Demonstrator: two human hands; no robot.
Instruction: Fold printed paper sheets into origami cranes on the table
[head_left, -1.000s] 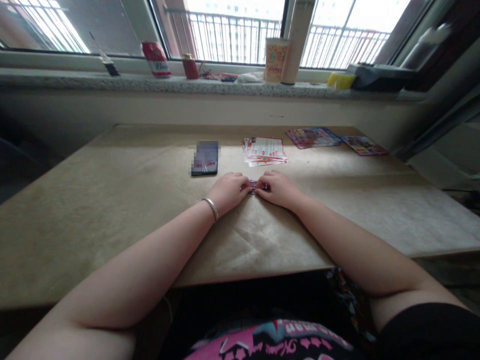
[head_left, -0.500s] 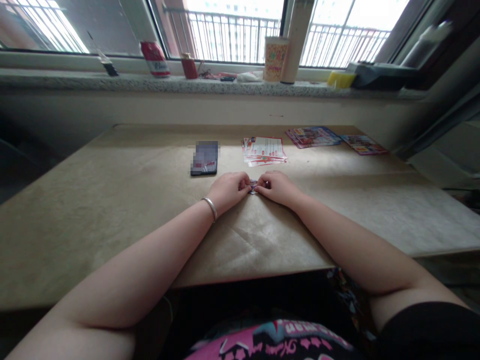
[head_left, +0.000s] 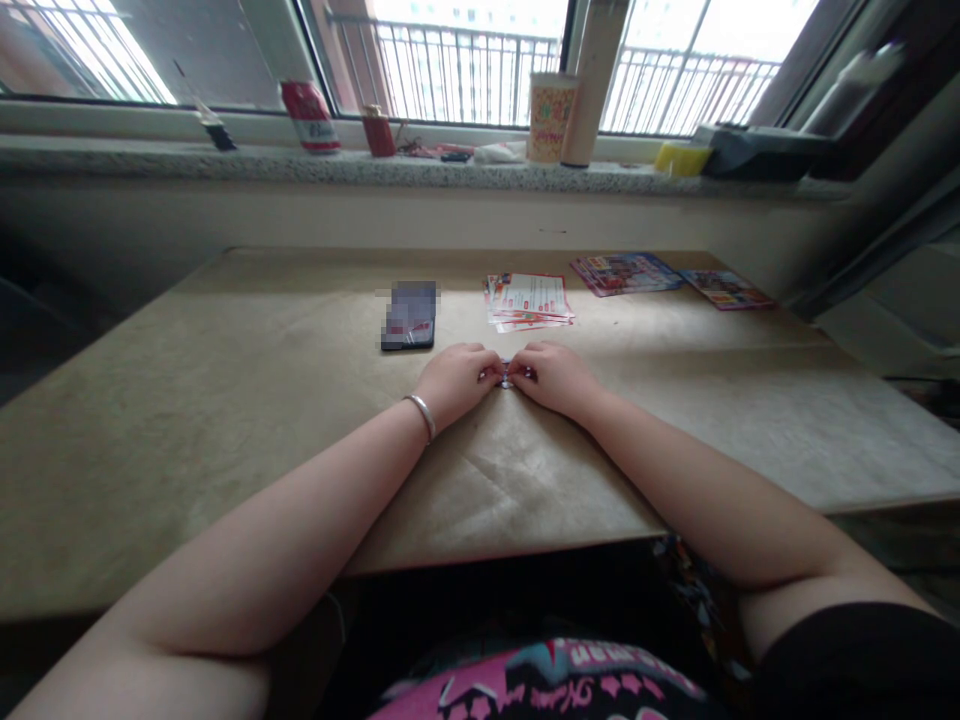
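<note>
A small piece of printed paper (head_left: 505,383), whitish with dark and purple patches, lies on the table between my hands; fingers cover most of it. My left hand (head_left: 457,382), with a silver bangle at the wrist, pinches its left side with thumb and curled fingers. From the right, my right hand (head_left: 556,378) pinches the other side the same way. The fingertips of both hands almost meet over the paper. Just beyond them is a loose stack of printed sheets (head_left: 531,296), white with red marks. To the left of the stack lies a dark phone (head_left: 414,315), partly pixelated.
Colourful printed cards lie in a pile (head_left: 626,272) at the back right, with another batch (head_left: 726,288) beside it. On the windowsill (head_left: 420,172) stand a red-and-white can (head_left: 310,118), a red bottle (head_left: 379,132), a patterned paper cup (head_left: 551,118) and a yellow object (head_left: 682,158).
My right fingertips have shifted slightly left, closer to the left ones, so less of the paper shows. Both forearms and the things on the table stay in place.
</note>
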